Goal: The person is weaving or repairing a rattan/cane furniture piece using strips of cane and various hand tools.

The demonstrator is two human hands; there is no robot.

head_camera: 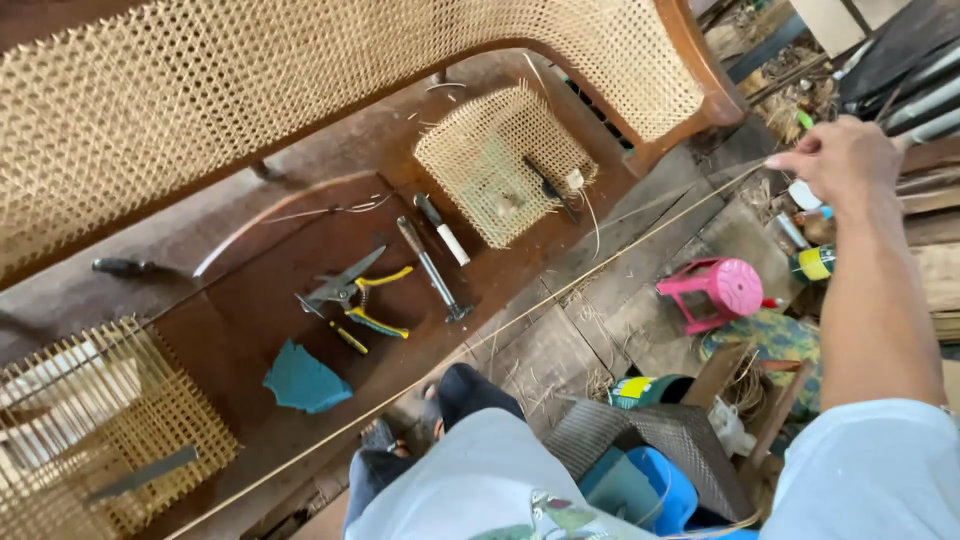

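A long thin pale cane strand (560, 290) runs taut from the lower left across the dark wooden seat (300, 240) up to the right hand (845, 160), whose fingers (785, 160) pinch its end. Yellow-handled metal shears (355, 295) lie beneath it, beside a teal cloth scrap (300, 380). The left hand is out of view.

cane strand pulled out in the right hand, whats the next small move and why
Probably keep drawing the cane strand up and to the right until it stops. The right hand pinches its end at full arm stretch, and the strand runs taut and straight down across the wooden seat to the lower left, where its far end leaves view. The left hand is not in view.
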